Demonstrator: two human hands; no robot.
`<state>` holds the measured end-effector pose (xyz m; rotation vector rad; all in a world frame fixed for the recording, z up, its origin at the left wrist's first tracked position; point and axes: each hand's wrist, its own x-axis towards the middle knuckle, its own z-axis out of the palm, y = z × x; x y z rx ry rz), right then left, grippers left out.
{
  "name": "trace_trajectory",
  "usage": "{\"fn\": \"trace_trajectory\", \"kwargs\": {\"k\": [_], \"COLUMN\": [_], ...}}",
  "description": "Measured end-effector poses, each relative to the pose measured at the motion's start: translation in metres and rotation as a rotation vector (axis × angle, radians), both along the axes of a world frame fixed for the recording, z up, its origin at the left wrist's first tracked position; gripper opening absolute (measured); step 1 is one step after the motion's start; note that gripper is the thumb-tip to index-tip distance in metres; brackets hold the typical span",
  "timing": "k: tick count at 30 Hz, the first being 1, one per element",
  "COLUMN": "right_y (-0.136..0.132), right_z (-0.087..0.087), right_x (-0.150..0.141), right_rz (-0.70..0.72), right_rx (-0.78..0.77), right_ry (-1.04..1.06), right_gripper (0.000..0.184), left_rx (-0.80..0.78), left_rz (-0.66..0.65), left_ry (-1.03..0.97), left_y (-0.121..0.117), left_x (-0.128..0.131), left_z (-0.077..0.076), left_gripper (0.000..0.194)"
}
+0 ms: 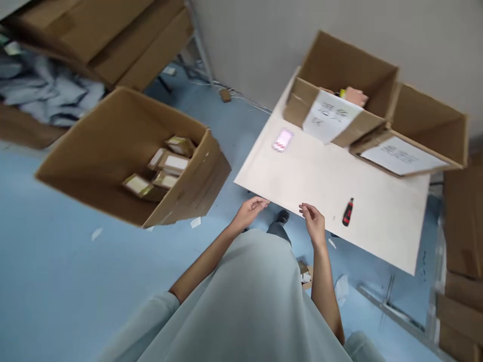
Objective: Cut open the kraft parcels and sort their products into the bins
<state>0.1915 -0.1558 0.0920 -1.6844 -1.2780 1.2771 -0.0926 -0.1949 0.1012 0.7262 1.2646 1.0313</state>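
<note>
My left hand (250, 210) is at the near left edge of the white table (313, 176), its fingers loosely stretched out and nothing visible in them. My right hand (314, 221) hovers at the same front edge, a little to the right, with thumb and fingers apart and nothing held. To its right, a red and black tool (347, 212) with a narrow tip lies on the tabletop; its exact kind is hard to make out. Farther back on the left lies a pixelated pink and white phone-like object (283, 140).
Two labelled cardboard boxes, one holding items (339, 110) and another beside it (407, 151), stand along the table's back. On the left, a tall carton (196, 186) holds several small packages (175, 163). Paper scraps (195, 222) litter the blue floor. Stacked cardboard (462, 226) stands right.
</note>
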Motion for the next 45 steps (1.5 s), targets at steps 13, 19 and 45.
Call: {"fn": "trace_trajectory", "kwargs": {"k": [13, 19, 45], "right_y": [0.048, 0.086, 0.229], "right_z": [0.003, -0.030, -0.281], "right_x": [-0.274, -0.392, -0.768], "right_rz": [0.734, 0.910, 1.410], "right_rx": [-0.029, -0.079, -0.140], "right_ry": [-0.036, 0.002, -0.436], "right_gripper": [0.058, 0.054, 0.025], "left_rx": [-0.115, -0.167, -0.575], "left_rz": [0.659, 0.825, 0.987], "left_ry": [-0.076, -0.072, 0.080], "left_y": [-0.114, -0.114, 0.031], "left_x": [-0.174, -0.251, -0.531], "left_z": [-0.017, -0.039, -0.288], "left_gripper": [0.050, 0.043, 0.034]}}
